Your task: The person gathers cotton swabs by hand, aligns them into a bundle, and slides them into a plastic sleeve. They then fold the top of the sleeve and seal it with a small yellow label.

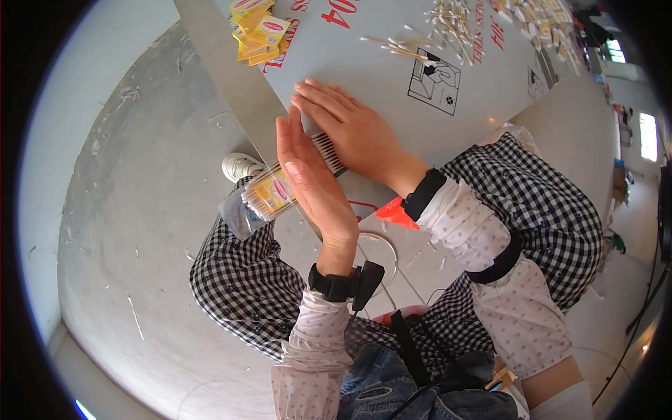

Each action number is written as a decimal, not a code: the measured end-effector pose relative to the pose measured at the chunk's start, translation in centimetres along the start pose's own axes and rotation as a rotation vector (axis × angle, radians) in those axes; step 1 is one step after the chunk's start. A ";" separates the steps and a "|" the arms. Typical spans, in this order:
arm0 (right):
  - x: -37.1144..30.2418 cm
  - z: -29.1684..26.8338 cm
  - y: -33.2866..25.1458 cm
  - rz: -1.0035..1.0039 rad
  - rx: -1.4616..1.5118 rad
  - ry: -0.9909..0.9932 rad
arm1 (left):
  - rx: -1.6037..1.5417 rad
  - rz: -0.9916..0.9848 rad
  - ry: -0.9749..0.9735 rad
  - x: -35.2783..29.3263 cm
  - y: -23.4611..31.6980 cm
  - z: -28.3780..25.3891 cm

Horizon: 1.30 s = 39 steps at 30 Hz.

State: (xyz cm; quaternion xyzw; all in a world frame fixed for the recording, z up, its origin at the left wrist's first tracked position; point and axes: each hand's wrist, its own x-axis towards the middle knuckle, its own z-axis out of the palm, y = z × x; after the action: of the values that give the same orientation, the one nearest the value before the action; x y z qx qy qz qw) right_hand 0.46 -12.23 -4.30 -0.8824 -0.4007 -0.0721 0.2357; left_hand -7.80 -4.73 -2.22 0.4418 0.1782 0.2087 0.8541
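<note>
A flat pack of cotton swabs [271, 194] with a yellow label card lies at the table's corner, in a clear plastic bag [242, 215] whose loose end hangs past the edge. My left hand [313, 183] rests edge-on across the pack, fingers stretched and together, hiding its middle. Flat on the tabletop, my right hand [358, 133] has its fingers extended and lies beside the pack's far end. A row of swab tips [327, 152] shows between both hands. Neither hand is closed around the pack.
Yellow label cards [260, 35] are piled on the far left of the grey table [378, 91]. Loose cotton swabs [451, 28] lie scattered farther back, with more swabs and cards [542, 24] at the far right. Something red [397, 212] hangs below the near edge.
</note>
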 end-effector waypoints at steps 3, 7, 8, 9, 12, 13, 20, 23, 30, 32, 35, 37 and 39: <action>0.1 0.0 0.0 -0.007 -0.013 0.002 | -0.016 0.017 0.042 -0.2 0.8 0.0; -0.1 -0.2 0.4 -0.025 -0.074 0.018 | 0.295 -0.022 0.035 -4.0 2.8 -2.4; -0.3 0.0 0.5 -0.026 -0.049 0.022 | 0.299 -0.023 0.036 -5.3 3.1 -2.9; -0.2 0.1 0.5 -0.031 -0.021 0.027 | 0.643 0.008 -0.142 -6.3 3.6 -3.2; 0.0 0.2 0.8 -0.015 -0.014 0.020 | 1.146 0.075 -0.359 -7.1 3.2 -3.0; 0.0 -0.1 1.1 -0.018 -0.020 0.017 | 1.298 0.114 -0.401 -7.1 3.0 -2.5; 0.5 1.0 0.2 -0.007 0.063 0.056 | 1.433 0.048 -0.319 -6.3 3.1 -1.8; 0.2 0.1 0.6 0.001 0.029 0.041 | 1.419 0.039 -0.354 -6.3 2.6 -1.6; 0.3 -0.1 0.8 0.007 0.033 0.048 | 1.271 -0.033 -0.308 -5.7 2.9 -1.3; 0.3 0.3 0.6 0.005 0.036 0.052 | 1.300 -0.050 -0.303 -5.6 3.1 -1.5; 0.5 0.8 0.2 -0.008 0.021 0.048 | 1.372 -0.028 -0.315 -5.5 3.4 -1.9; 0.4 0.2 0.8 -0.014 -0.023 0.037 | 1.372 -0.019 -0.328 -5.5 3.2 -1.3; 0.3 0.0 0.9 -0.010 -0.023 0.039 | 1.358 -0.033 -0.324 -5.4 3.3 -1.0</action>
State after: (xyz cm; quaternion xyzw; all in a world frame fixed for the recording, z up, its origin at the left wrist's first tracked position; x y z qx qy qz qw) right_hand 1.33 -12.52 -4.52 -0.8814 -0.3998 -0.0950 0.2329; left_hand -13.52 -5.14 0.65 0.9008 0.1464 -0.0302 0.4076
